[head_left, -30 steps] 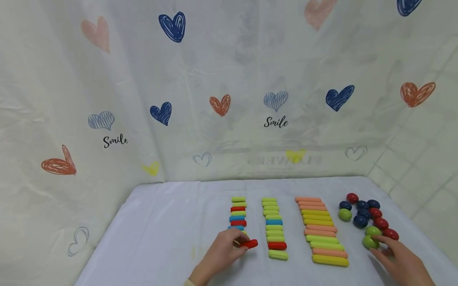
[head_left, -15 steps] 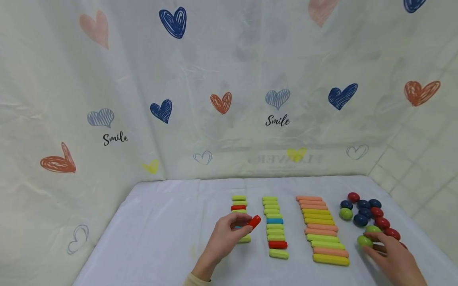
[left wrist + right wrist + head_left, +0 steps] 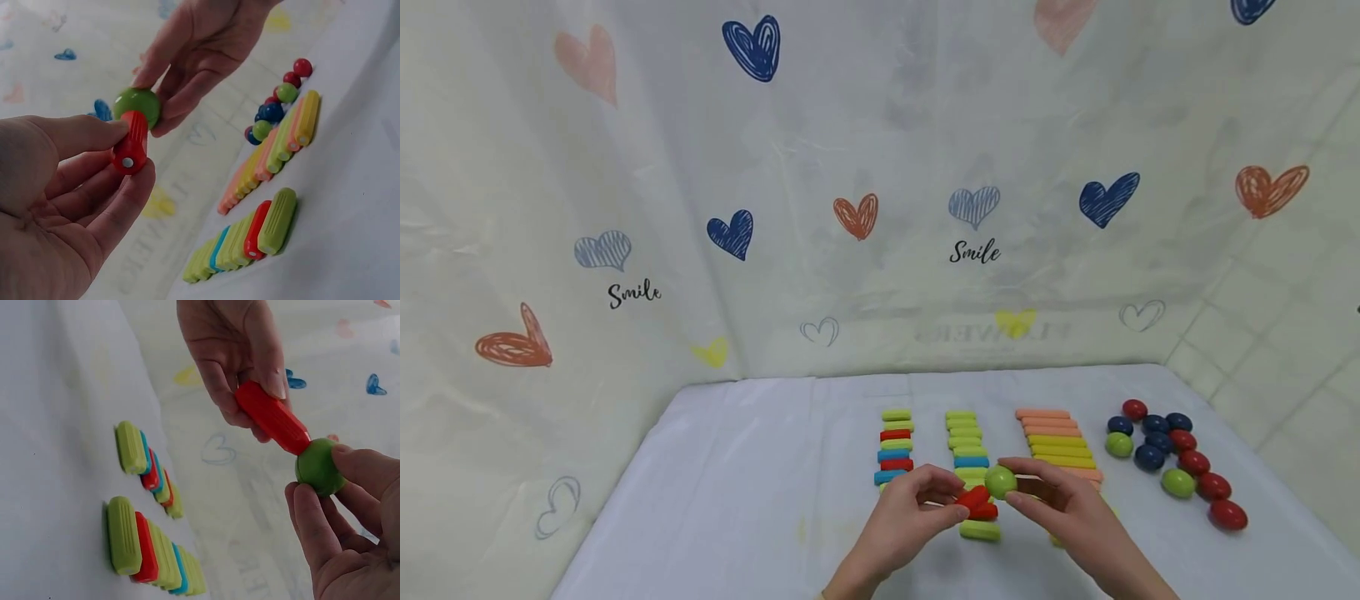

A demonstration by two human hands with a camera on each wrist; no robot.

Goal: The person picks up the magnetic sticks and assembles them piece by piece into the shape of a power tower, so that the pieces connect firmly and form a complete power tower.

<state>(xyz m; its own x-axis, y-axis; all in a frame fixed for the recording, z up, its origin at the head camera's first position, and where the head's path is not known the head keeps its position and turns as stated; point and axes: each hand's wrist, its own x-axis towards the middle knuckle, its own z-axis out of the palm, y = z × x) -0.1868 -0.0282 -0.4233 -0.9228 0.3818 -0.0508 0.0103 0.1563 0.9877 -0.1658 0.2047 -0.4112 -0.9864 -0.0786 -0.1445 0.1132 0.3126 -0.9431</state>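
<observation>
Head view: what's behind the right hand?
The right hand hides most of the near end of the row of long sticks; its far end shows. The left wrist view uncovers the near end, which finishes in a yellow stick.

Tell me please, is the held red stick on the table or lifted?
Lifted: the left hand pinches the red stick, and both wrist views show the heart-printed backdrop behind it.

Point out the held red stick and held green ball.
Held red stick (image 3: pixel 274 419): right wrist view, middle of its long side.
Held green ball (image 3: pixel 318 467): right wrist view, middle of its visible surface.
</observation>
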